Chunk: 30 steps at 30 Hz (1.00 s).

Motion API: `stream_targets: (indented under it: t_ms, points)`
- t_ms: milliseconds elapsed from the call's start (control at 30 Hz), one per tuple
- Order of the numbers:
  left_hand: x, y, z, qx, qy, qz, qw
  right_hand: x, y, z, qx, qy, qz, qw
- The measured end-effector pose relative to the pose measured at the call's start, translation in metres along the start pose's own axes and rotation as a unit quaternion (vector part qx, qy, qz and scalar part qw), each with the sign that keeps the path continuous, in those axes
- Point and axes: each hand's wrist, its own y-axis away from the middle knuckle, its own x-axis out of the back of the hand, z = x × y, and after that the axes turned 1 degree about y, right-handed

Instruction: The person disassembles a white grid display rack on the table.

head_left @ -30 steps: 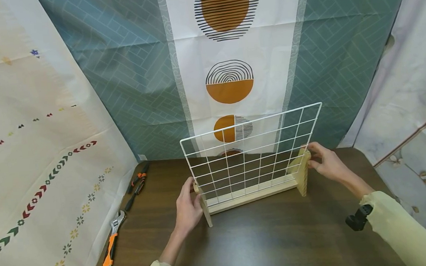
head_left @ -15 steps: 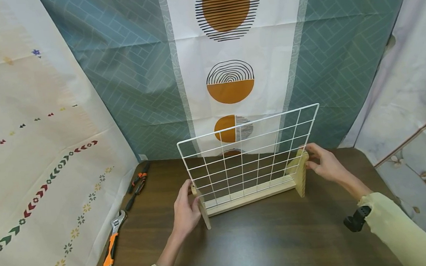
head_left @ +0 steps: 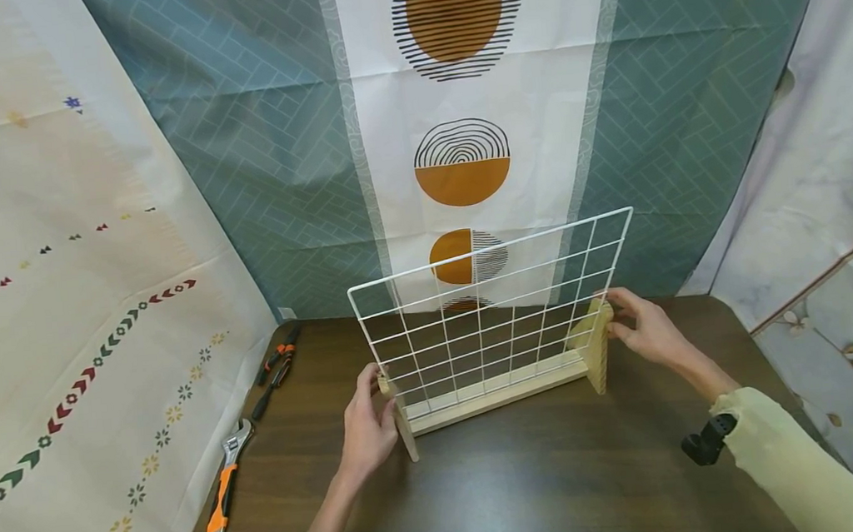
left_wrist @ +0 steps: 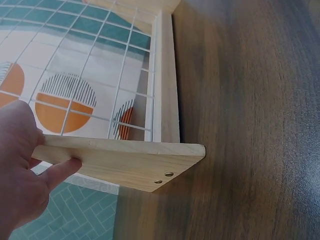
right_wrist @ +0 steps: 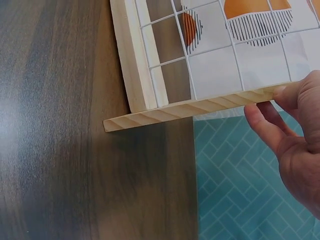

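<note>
A wooden stand with a white wire grid (head_left: 489,249) rising from it sits on the table, angled slightly. Its pale base plank (head_left: 498,396) joins two wooden side panels. My left hand (head_left: 366,428) grips the upper part of the left side panel (left_wrist: 125,159), thumb on the outer face. Two metal screw heads (left_wrist: 169,174) show near that panel's lower end. On the other side, my right hand (head_left: 650,330) pinches the top of the right side panel (right_wrist: 185,108) between thumb and fingers. The grid leans back above both hands.
An adjustable wrench (head_left: 226,490) with an orange and black handle lies along the table's left edge. Black and orange hand tools (head_left: 277,368) lie behind it. Patterned cloth hangs close behind the brown table (head_left: 519,492) and at both sides.
The stand has shifted slightly left and a little nearer to me, with both hands moving along on its side panels. The tools at the left stay where they were.
</note>
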Motion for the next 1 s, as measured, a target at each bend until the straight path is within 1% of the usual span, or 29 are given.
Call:
stream_targets:
  t_ms: [133,233,300,400,467,533,600,633,700,767,833,867,933,1000]
  points:
    - [0.002,0.002,-0.003,-0.01,-0.011,0.006,0.9999,-0.004,0.0,-0.001,0.002,0.007,0.002,1.0]
    - [0.002,0.002,-0.005,-0.021,-0.022,0.013,0.9994,-0.006,0.001,-0.004,0.004,0.029,0.008,0.9995]
    - [0.002,0.001,-0.005,-0.021,-0.023,0.016,0.9994,-0.008,0.002,-0.006,0.002,0.043,0.016,0.9989]
    - [0.002,0.001,-0.004,-0.015,-0.026,0.015,0.9995,-0.015,0.008,-0.011,0.0,0.055,0.047,0.9974]
    - [0.002,0.002,-0.004,-0.011,-0.025,0.013,0.9995,-0.022,0.012,-0.015,0.013,0.063,0.086,0.9942]
    - [0.002,0.004,-0.004,-0.007,-0.026,0.01,0.9996,-0.032,0.016,-0.021,0.042,0.085,0.141,0.9854]
    - [0.002,0.004,-0.004,-0.006,-0.026,0.01,0.9996,-0.043,0.018,-0.03,0.086,0.112,0.197,0.9702]
    - [0.002,0.004,-0.004,-0.007,-0.027,0.011,0.9995,-0.05,0.019,-0.035,0.108,0.128,0.22,0.9608]
    - [0.002,0.004,-0.004,-0.007,-0.031,0.015,0.9994,-0.064,0.02,-0.045,0.15,0.16,0.251,0.9428]
    - [0.002,0.004,-0.005,-0.007,-0.031,0.016,0.9994,-0.079,0.02,-0.054,0.186,0.183,0.262,0.9293]
    - [0.002,0.004,-0.005,-0.007,-0.03,0.014,0.9994,-0.094,0.02,-0.061,0.202,0.202,0.258,0.9227]
    - [0.002,0.004,-0.006,-0.006,-0.03,0.013,0.9995,-0.101,0.019,-0.064,0.205,0.21,0.256,0.9211]
    - [0.001,0.003,-0.006,-0.008,-0.028,0.012,0.9995,-0.114,0.017,-0.067,0.195,0.218,0.25,0.923]
    - [0.0,0.003,-0.006,-0.013,-0.029,0.012,0.9994,-0.127,0.015,-0.069,0.175,0.226,0.248,0.9256]
